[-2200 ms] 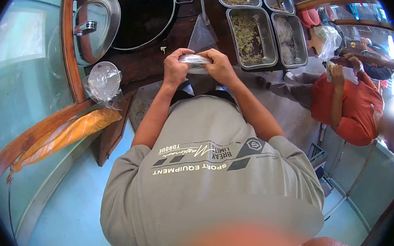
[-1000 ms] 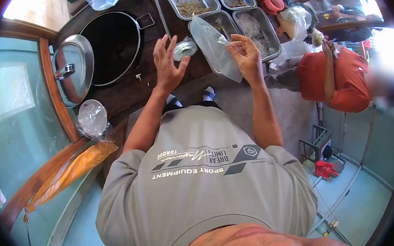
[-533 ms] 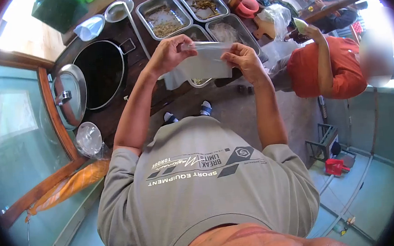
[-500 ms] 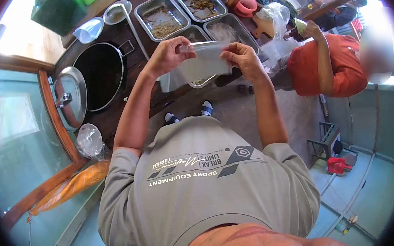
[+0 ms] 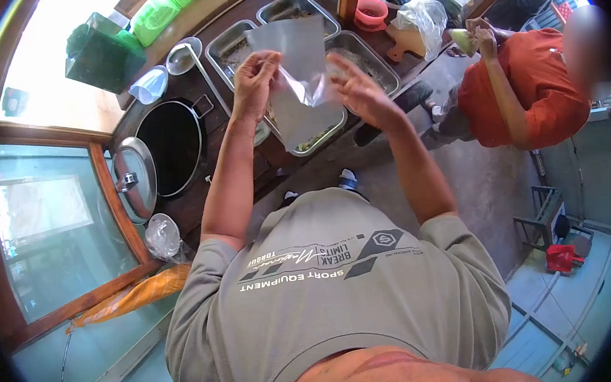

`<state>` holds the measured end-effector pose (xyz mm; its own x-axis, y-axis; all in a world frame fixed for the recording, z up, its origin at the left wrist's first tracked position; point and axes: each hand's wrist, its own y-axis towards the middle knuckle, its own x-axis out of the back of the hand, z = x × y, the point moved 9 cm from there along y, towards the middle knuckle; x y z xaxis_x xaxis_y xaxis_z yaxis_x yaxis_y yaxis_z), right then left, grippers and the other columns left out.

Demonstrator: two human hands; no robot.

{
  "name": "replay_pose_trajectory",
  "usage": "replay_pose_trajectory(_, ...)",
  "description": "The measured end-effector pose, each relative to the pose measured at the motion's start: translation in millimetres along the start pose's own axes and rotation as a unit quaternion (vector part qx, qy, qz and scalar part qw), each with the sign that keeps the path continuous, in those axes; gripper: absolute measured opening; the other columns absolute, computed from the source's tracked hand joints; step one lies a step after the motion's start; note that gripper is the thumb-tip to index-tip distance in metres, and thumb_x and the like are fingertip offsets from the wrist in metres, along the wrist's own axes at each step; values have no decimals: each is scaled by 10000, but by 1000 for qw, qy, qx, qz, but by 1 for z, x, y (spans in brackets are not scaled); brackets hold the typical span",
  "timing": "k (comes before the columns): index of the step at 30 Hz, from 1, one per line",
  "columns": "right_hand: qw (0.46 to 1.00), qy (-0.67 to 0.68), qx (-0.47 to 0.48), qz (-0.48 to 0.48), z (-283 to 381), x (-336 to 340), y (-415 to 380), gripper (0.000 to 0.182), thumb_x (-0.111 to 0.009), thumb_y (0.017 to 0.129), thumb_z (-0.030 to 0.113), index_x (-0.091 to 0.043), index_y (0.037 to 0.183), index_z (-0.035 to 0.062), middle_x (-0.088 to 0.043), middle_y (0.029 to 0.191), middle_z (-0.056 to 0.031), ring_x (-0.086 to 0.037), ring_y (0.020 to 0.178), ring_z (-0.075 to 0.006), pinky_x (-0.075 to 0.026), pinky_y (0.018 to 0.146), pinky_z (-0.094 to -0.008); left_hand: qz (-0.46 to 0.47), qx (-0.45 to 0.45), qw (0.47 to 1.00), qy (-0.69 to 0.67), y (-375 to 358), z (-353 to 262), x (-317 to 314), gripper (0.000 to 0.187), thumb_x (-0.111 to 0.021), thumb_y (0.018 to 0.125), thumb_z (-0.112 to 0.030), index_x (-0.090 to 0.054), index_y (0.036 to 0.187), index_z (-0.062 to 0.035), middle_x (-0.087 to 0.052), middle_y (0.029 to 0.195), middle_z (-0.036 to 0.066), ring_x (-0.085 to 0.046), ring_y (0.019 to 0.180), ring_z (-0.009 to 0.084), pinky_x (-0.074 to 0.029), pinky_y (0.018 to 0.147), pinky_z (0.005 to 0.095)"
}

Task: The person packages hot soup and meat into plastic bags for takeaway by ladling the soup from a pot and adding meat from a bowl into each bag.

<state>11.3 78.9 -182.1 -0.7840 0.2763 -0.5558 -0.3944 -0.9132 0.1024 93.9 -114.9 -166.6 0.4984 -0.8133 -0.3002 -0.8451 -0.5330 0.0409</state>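
Observation:
A clear plastic bag point(image 5: 296, 44) hangs over the metal trays, with a shiny crease across its middle. My left hand point(image 5: 257, 83) pinches its left side between thumb and fingers. At the bag's right edge is my right hand point(image 5: 361, 92), slightly blurred, its index finger and thumb spread apart. Below the bag shows a metal tray point(image 5: 337, 132) with bits of food in it. Behind my hands stand further trays, one of them a metal tray point(image 5: 387, 69) partly covered by my right fingers.
On the left stands a large dark pot point(image 5: 173, 147) with a glass lid point(image 5: 134, 179) leaning beside it. A ladle point(image 5: 204, 71) lies between pot and trays. A pink bowl point(image 5: 370, 13) and a cutting board point(image 5: 404, 42) sit at the back right. A person in a red shirt point(image 5: 516, 92) stands to the right.
The bag, earlier held between both hands, now extends above and below my left hand. My right fingers have gone from pinching it to spread apart. The view has shifted slightly.

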Motion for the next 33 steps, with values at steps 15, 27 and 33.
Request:
replay_pose_trajectory(15, 975, 160, -27, -150, -69, 17, 0, 212, -658, 1008, 179, -662, 1176, 50, -707, 1049, -49, -682, 952, -149, -543, 850, -291, -217, -83, 963, -137, -15, 13, 65, 139, -673, 1000, -216, -603, 1096, -144, -743, 1021, 77, -665, 691, 93, -578, 626, 251)
replay_pose_trajectory(27, 938, -96, 112, -315, -16, 4, -30, 131, -741, 952, 160, -659, 980, 62, -682, 900, 19, -607, 792, -61, -479, 701, -218, -106, -198, 904, 364, -107, -17, 13, 426, -766, 916, -157, -583, 1280, -33, -606, 1190, 110, -577, 1037, 184, -514, 857, 312)
replay_pose_trajectory(33, 973, -27, 25, -228, -38, -51, -18, 133, -742, 947, 131, -670, 1019, 45, -695, 932, -1, -639, 832, -72, -513, 761, -246, 38, -122, 960, 248, -102, -7, -48, 283, -813, 880, -139, -686, 1114, -43, -672, 920, 43, -646, 853, 78, -537, 726, 251)
